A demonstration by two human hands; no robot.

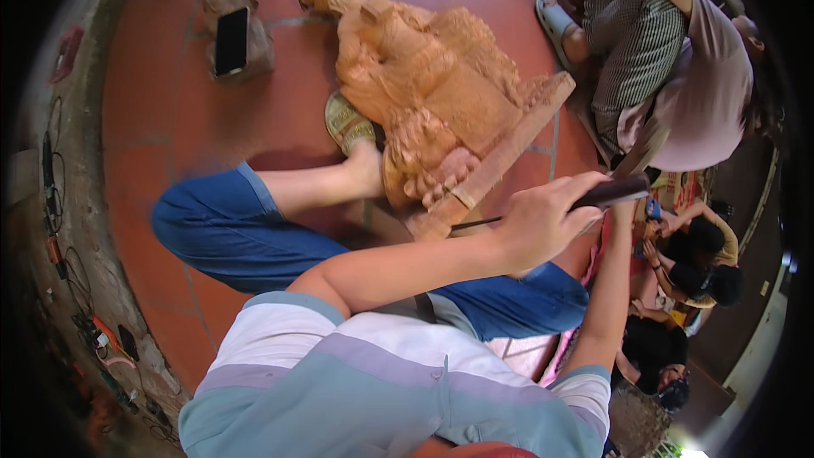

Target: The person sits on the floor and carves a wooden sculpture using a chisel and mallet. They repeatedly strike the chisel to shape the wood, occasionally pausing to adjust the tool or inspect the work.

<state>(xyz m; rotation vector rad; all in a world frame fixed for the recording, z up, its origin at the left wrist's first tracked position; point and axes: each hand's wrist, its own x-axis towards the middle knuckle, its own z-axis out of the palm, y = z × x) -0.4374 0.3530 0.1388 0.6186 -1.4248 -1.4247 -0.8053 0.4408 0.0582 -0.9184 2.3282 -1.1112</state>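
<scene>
A reddish-brown wood carving [424, 76] lies tilted on the floor in front of me, its long flat base edge [517, 140] turned toward my hands. My left hand [547, 216] reaches across to the right, beside that base. It is closed around a chisel, whose thin dark shaft [476, 225] runs out toward the base's lower end. At its fingertips is a dark wooden mallet [609, 192]. My right hand [626, 206] is behind the mallet's far end, with its fingers mostly hidden; it appears closed on the mallet.
My sandalled foot [360, 148] rests against the carving. A black phone [231, 42] lies on a wood piece at the upper left. Another person [691, 76] squats at the upper right, with more people [691, 267] behind. Cables and tools [106, 343] line the left edge.
</scene>
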